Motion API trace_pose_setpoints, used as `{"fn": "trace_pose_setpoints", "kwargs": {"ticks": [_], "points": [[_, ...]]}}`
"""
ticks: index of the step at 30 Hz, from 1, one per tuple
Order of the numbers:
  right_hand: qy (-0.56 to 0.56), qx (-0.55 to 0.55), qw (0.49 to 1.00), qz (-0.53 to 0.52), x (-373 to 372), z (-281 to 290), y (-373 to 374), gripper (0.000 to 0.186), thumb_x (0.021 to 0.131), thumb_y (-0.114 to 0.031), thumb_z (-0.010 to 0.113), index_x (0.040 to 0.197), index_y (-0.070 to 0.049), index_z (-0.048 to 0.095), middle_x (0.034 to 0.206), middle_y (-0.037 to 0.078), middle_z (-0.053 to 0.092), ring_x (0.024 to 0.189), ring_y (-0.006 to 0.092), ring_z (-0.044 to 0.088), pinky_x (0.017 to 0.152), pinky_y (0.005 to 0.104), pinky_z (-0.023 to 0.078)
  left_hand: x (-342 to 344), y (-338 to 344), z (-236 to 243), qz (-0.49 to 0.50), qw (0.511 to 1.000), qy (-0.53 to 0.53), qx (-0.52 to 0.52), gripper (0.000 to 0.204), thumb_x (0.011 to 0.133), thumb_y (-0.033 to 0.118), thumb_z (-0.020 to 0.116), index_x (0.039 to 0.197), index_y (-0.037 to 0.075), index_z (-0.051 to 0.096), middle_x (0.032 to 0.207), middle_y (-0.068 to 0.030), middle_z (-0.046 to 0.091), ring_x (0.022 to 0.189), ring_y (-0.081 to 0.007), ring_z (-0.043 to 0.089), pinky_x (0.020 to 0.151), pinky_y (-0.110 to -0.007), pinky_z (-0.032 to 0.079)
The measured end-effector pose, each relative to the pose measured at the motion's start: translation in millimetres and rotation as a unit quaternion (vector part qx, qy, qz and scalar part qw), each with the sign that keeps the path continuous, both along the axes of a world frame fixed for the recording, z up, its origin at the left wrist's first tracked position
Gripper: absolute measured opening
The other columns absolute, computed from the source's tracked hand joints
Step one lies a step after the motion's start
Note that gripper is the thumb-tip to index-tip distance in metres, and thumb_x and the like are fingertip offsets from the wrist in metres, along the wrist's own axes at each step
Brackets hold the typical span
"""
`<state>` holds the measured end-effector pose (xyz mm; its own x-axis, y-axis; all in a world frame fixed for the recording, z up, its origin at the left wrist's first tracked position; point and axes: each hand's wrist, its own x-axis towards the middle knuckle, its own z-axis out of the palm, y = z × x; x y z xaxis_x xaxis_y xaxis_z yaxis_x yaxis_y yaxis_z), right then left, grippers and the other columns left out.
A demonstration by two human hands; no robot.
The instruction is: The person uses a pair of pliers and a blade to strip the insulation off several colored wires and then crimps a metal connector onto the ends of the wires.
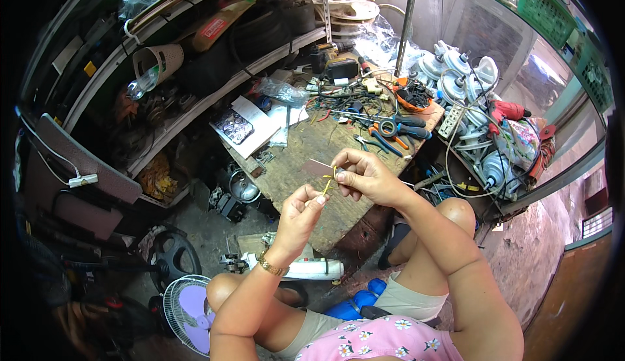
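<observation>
Above the wooden tabletop my two hands are close together. My left hand (301, 214), with a gold-coloured watch (272, 264) on the wrist, pinches a short yellow wire (326, 188) between thumb and fingertips. Just to the right and a little farther off, my right hand (364, 177) is closed, thumb against fingers, at another piece of yellow wire. A thin, flat brownish strip (316, 168) sticks out leftward from the right fingertips and appears held there too. Whether the yellow pieces are one wire, I cannot make out.
On the worktable (286, 198) lie pliers (384, 141), a tape roll (387, 127), tangled wires and an orange bowl (416, 97). White fan parts (456, 78) crowd the right side. A fan with purple blades (192, 312) stands at the lower left, beneath a loaded shelf (189, 104).
</observation>
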<state>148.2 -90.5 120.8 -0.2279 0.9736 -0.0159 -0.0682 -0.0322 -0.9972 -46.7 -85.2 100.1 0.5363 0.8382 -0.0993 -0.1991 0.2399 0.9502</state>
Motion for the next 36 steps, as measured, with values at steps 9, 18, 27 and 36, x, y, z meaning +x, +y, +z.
{"fn": "trace_pose_setpoints", "kwargs": {"ticks": [9,18,27,36], "points": [[-0.076,0.005,0.993,-0.094,30,0,12,0.032,0.082,-0.026,0.069,0.102,-0.006,0.053,0.064,-0.003,0.051,0.052,0.0042,0.043,0.047,0.0199,0.034,-1,-1,-11,0.017,0.998,0.059,0.025,0.013,0.092,0.018,0.057,0.085,0.007,0.055,0.058,0.0104,0.038,0.047,0.0008,0.027,0.042,-0.018,0.02],[-0.105,0.041,0.993,-0.045,14,-3,8,0.018,0.08,-0.016,0.07,0.085,0.001,0.067,0.073,0.0,0.062,0.069,0.006,0.052,0.064,0.024,0.043,-4,4,-15,0.013,0.994,0.087,0.063,0.012,0.091,0.014,0.057,0.083,0.006,0.055,0.066,0.0093,0.045,0.057,0.0019,0.033,0.049,-0.017,0.024],[-0.057,0.028,0.997,-0.054,5,-17,9,0.014,0.081,-0.014,0.068,0.081,0.0,0.066,0.07,-0.001,0.059,0.067,0.0046,0.05,0.062,0.0226,0.041,8,5,-17,0.075,0.981,0.08,0.159,0.009,0.088,0.008,0.061,0.091,0.001,0.056,0.07,0.0037,0.053,0.061,-0.0028,0.049,0.055,-0.019,0.04],[0.075,-0.099,0.992,-0.009,1,-14,2,0.015,0.084,-0.016,0.065,0.087,-0.003,0.061,0.059,-0.005,0.049,0.047,0.0016,0.038,0.041,0.0192,0.027,8,13,-15,0.141,0.909,0.185,0.347,0.008,0.082,0.006,0.066,0.085,0.0,0.062,0.073,-0.0025,0.06,0.067,-0.0119,0.056,0.063,-0.024,0.044]]}}
